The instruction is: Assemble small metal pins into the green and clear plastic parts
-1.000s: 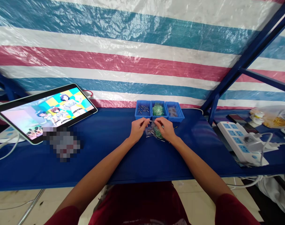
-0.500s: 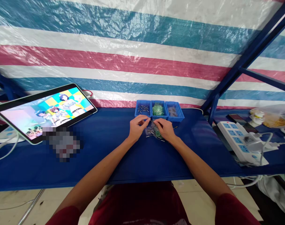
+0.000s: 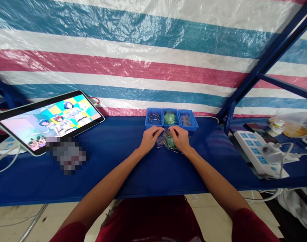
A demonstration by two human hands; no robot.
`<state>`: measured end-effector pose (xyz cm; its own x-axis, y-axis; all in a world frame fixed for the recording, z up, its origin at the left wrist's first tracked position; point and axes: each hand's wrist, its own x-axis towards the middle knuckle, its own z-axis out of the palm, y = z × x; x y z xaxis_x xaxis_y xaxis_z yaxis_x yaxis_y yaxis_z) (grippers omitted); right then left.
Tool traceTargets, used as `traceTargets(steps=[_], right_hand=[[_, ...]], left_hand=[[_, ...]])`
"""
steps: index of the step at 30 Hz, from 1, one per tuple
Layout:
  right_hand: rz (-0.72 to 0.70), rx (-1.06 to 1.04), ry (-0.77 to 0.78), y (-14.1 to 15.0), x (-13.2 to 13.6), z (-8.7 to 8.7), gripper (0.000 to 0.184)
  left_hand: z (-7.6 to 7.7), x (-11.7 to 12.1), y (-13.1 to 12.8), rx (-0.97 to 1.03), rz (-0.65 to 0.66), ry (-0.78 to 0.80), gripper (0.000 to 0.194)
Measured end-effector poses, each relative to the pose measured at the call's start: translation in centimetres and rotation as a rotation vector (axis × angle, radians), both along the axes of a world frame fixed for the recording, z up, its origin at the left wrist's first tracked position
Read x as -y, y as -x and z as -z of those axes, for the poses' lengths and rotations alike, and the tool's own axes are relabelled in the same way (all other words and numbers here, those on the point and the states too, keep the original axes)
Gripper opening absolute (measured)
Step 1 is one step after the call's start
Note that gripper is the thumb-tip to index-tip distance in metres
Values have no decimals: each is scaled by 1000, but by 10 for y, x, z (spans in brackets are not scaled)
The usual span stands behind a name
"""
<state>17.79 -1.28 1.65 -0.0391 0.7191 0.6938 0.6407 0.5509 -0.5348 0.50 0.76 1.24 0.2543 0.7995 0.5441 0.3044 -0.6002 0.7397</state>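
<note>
My left hand (image 3: 149, 139) and my right hand (image 3: 181, 138) almost meet over a small pile (image 3: 170, 144) of thin metal rods and green and clear plastic bits. Both hands are closed, thumb against forefinger. A tiny pale piece shows between the fingertips, too small to name. Just behind the hands stand three blue bins in a row: the left bin (image 3: 146, 124) contains dark metal rods, the middle bin (image 3: 171, 126) green plastic pieces, the right bin (image 3: 193, 128) small brownish clear-looking pieces. My fingers hide part of the pile.
On the left a tablet (image 3: 55, 121) leans, playing a cartoon, with a blurred patch (image 3: 70, 155) before it. A power strip (image 3: 257, 151) with plugs and white cables lies right, near a plastic bag (image 3: 298, 125). A blue metal frame (image 3: 254, 77) and striped sheeting (image 3: 133, 64) rise behind the blue table (image 3: 113, 168).
My left hand has shifted slightly right and nearer me, bringing the fingertips of both hands closer together. My right hand has moved a little. Bins and tablet look unchanged.
</note>
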Motion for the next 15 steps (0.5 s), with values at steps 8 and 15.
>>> traceTargets(steps=[8,15], right_hand=[[-88,18,-3,0,1,1,26],[-234,96,4,3,1,3,22]], left_hand=[[1,1,1,76,1,90,22],[-2,4,1,88,-8,122,22]])
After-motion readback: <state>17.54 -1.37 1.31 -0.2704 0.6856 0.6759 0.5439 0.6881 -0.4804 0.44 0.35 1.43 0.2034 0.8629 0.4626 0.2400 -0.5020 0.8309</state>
